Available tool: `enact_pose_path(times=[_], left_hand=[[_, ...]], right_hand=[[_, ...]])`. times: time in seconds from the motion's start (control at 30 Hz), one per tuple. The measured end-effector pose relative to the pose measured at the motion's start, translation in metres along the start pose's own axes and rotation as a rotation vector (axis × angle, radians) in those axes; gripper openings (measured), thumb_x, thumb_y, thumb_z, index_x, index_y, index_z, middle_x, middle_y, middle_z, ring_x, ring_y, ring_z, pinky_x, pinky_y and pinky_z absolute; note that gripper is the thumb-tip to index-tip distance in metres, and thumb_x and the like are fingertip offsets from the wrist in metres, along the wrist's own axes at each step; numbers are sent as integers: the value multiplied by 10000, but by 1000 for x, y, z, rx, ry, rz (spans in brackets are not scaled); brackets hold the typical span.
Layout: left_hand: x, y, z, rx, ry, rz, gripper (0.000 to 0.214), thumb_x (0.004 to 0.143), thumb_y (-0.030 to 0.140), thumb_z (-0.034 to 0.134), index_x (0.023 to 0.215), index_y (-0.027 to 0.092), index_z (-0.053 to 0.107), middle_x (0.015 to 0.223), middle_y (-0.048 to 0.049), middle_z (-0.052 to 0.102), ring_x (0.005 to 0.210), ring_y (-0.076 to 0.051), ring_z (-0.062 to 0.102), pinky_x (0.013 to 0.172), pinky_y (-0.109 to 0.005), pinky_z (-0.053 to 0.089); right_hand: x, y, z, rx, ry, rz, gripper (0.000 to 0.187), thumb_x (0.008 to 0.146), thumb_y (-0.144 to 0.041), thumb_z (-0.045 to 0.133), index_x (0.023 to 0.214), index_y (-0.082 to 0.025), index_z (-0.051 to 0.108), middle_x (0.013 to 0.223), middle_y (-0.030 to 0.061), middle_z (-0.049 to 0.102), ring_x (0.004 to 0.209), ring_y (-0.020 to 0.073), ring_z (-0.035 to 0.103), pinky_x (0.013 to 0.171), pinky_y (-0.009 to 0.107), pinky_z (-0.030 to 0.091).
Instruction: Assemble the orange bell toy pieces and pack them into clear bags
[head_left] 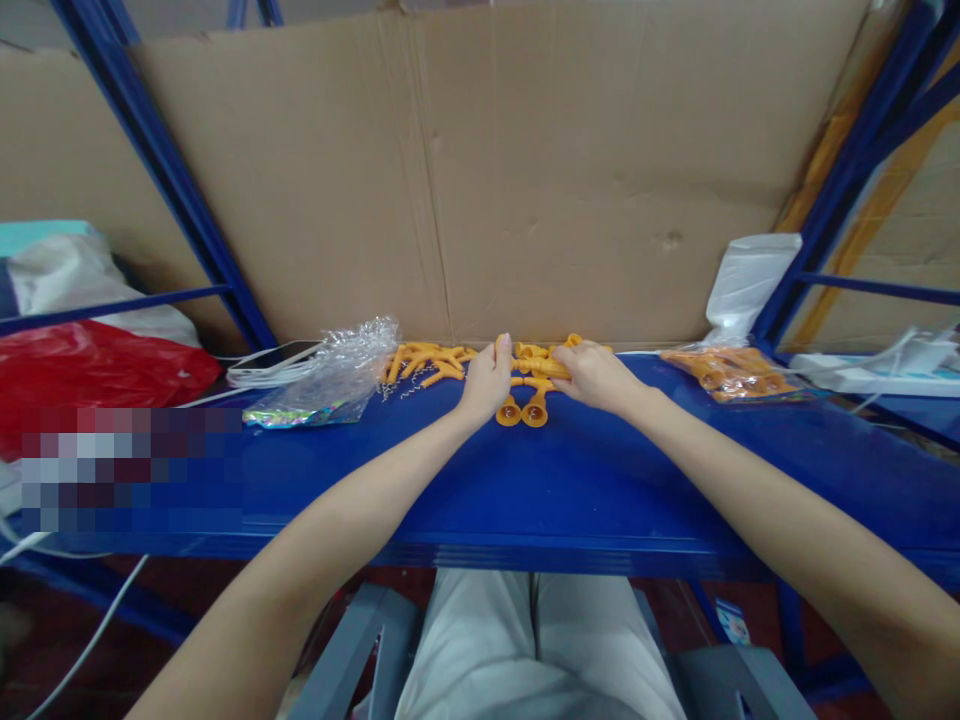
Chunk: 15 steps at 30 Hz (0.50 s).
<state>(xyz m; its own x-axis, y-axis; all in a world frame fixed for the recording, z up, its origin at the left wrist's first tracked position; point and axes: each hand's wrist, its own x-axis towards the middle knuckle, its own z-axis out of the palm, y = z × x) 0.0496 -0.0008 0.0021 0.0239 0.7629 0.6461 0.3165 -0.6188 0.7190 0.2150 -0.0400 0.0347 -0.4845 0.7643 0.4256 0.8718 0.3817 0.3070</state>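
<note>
My left hand (pixel 487 383) is closed, thumb up, with a bit of an orange plastic piece (pixel 500 342) showing at its fingertips. Opposite it, my right hand (pixel 596 375) has its fingers curled over an orange tube-like plastic piece (pixel 550 368); the fingertips are partly hidden. Two orange bell-shaped pieces (pixel 534 411) lie side by side between and just below the hands, their wide mouths facing me. Behind them are more orange plastic parts (pixel 531 351). Left of my left hand sits a pile of orange handles (pixel 439 360), several with thin spiral metal wires (pixel 409 380).
On the blue shelf table (pixel 540 490) lie a crumpled clear plastic bag (pixel 330 375) at left and a bag of orange parts (pixel 731 372) at right. White cables (pixel 274 375) and a red bag (pixel 97 375) are farther left. A cardboard sheet (pixel 525 180) stands behind; blue posts flank it.
</note>
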Motion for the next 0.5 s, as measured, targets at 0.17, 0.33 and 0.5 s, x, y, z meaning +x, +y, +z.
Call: enact_pose_path(times=[0.17, 0.33, 0.5], left_hand=[[-3, 10, 0, 76, 43, 76, 465, 908, 502, 328, 544, 212, 314, 486, 37, 340, 475, -103, 350, 497, -253, 268], [-3, 12, -1, 88, 44, 90, 457, 909, 493, 334, 552, 209, 331, 494, 35, 352, 487, -106, 358, 505, -251, 277], [0, 4, 1, 23, 10, 50, 463, 903, 516, 323, 559, 206, 339, 489, 37, 364, 494, -101, 380, 500, -239, 293]], right_hand=[[0, 4, 1, 178, -39, 28, 181, 844, -295, 511, 855, -139, 601, 773, 93, 675, 680, 184, 610, 576, 243, 329], [3, 6, 4, 293, -33, 21, 186, 823, -332, 539, 775, -160, 589, 677, 46, 638, 579, 142, 564, 534, 231, 308], [6, 9, 12, 364, 10, 38, 222, 820, -380, 548, 844, -164, 595, 733, 63, 656, 647, 178, 608, 572, 251, 364]])
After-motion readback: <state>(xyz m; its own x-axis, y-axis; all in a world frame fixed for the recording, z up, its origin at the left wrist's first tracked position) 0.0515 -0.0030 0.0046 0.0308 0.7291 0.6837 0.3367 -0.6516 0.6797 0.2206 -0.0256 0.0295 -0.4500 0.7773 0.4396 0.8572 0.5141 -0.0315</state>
